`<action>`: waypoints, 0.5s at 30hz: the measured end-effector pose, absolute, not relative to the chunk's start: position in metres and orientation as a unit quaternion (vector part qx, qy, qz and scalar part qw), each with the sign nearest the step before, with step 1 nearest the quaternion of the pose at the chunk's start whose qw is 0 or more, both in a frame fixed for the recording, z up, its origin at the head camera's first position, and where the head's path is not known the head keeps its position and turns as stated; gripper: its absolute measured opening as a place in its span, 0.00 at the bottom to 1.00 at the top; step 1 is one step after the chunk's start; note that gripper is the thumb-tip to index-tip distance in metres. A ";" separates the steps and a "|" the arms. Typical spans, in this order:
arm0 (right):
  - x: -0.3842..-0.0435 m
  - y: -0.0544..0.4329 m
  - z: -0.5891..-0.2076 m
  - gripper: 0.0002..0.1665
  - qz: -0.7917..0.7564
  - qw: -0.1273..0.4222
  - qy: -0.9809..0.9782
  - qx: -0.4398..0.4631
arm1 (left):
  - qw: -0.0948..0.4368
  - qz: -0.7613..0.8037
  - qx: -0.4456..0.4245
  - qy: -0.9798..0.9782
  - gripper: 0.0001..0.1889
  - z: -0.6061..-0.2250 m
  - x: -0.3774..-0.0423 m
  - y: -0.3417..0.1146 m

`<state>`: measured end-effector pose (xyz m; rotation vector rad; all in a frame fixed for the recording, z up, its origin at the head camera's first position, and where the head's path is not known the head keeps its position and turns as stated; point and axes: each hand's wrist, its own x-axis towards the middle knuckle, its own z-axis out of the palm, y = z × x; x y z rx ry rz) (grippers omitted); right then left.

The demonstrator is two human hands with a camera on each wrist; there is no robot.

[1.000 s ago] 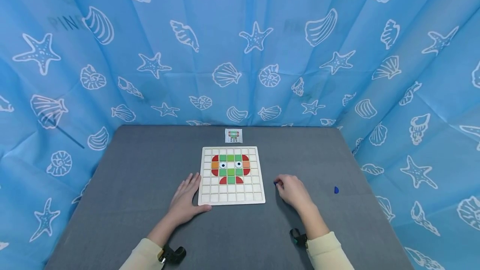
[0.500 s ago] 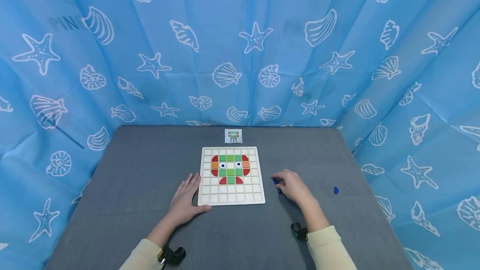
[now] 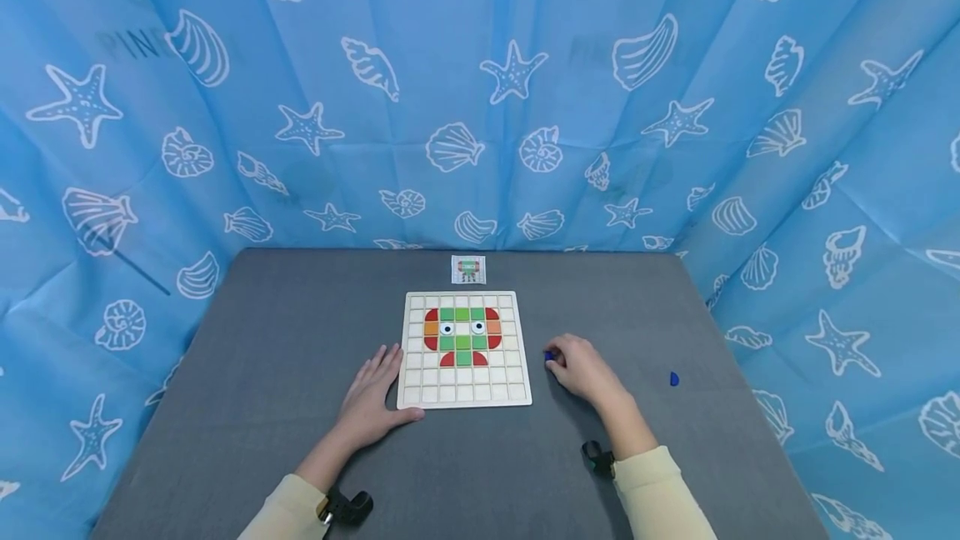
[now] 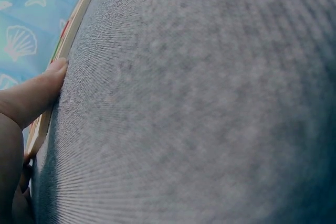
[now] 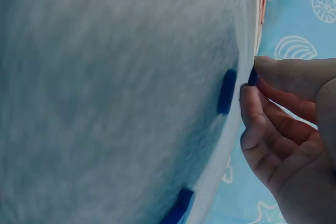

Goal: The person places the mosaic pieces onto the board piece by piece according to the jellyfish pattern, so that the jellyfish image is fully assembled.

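A white grid board (image 3: 431, 396) lies on the table, filled partly with red, orange and green pieces and two eye pieces. My left hand (image 3: 369, 402) rests spread against the board's left side, thumb at its lower left corner; the left wrist view shows that thumb (image 4: 39, 95) touching the wooden edge. Right of the board, my right hand (image 3: 588, 369) pinches a small blue piece (image 5: 253, 76) between thumb and fingers. In the right wrist view, a second blue piece (image 5: 227, 92) lies on the cloth close to the fingertips, and a third blue piece (image 5: 179, 208) lies nearer the camera.
Behind the board lies a small picture card (image 3: 468, 270) with a similar coloured figure. One rounded blue piece (image 3: 674, 378) lies farther right on the grey tabletop (image 3: 315, 298). A blue shell-patterned curtain (image 3: 480, 182) stands behind and along the sides.
My right hand has shifted slightly away from me, still with blue at its fingertips. A second blue piece showed under it half a second ago. The left hand stays on the board.
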<state>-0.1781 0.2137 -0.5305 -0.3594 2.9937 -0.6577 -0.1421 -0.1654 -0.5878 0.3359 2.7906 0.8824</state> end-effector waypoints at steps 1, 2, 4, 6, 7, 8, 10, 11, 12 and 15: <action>-0.178 0.211 -0.529 0.12 -0.217 0.023 0.969 -0.115 | 0.097 0.300 0.114 0.942 0.63 -0.587 -0.142 -0.166; -0.177 0.209 -0.528 0.12 -0.222 0.019 0.968 -0.113 | 0.097 0.300 0.114 0.942 0.63 -0.587 -0.142 -0.166; -0.175 0.202 -0.525 0.12 -0.230 0.010 0.967 -0.112 | 0.097 0.300 0.115 0.942 0.63 -0.586 -0.142 -0.165; -0.173 0.195 -0.522 0.13 -0.239 0.005 0.964 -0.118 | 0.096 0.300 0.116 0.942 0.63 -0.585 -0.142 -0.165; -0.172 0.190 -0.521 0.13 -0.241 0.001 0.962 -0.125 | 0.095 0.300 0.116 0.942 0.63 -0.585 -0.142 -0.165; -0.171 0.186 -0.520 0.13 -0.241 0.000 0.961 -0.134 | 0.095 0.300 0.117 0.942 0.63 -0.585 -0.142 -0.165; -0.171 0.178 -0.518 0.14 -0.241 0.002 0.957 -0.160 | 0.094 0.302 0.117 0.941 0.62 -0.585 -0.142 -0.165; -0.171 0.173 -0.517 0.14 -0.240 0.005 0.955 -0.176 | 0.094 0.303 0.117 0.941 0.62 -0.585 -0.142 -0.165; -0.171 0.169 -0.516 0.15 -0.237 0.009 0.952 -0.192 | 0.094 0.303 0.117 0.941 0.62 -0.585 -0.142 -0.165; -0.171 0.158 -0.516 0.15 -0.234 0.025 0.943 -0.236 | 0.091 0.303 0.116 0.941 0.63 -0.586 -0.142 -0.164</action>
